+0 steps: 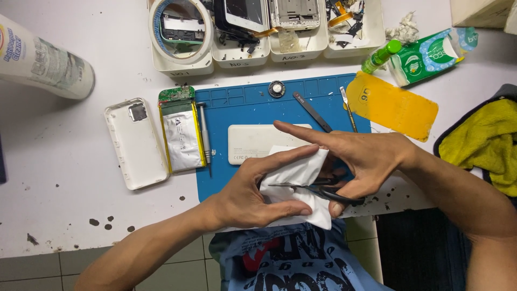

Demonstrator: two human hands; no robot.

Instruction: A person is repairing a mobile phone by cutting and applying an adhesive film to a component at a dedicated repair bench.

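Scissors (318, 189) in right hand (361, 156) point left, apparently cutting left hand's (253, 194) white sheet (299, 178).

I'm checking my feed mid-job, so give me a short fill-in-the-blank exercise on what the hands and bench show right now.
1. The right hand works a pair of black-handled ____ into the white folded sheet.
2. The left hand grips that sheet from the ____ side.
3. The flat white rectangular case lies on the ____ rubber work mat.
4. The slim metal screwdriver lies beside the silver ____ pouch.

Missing words: scissors; left; blue; battery
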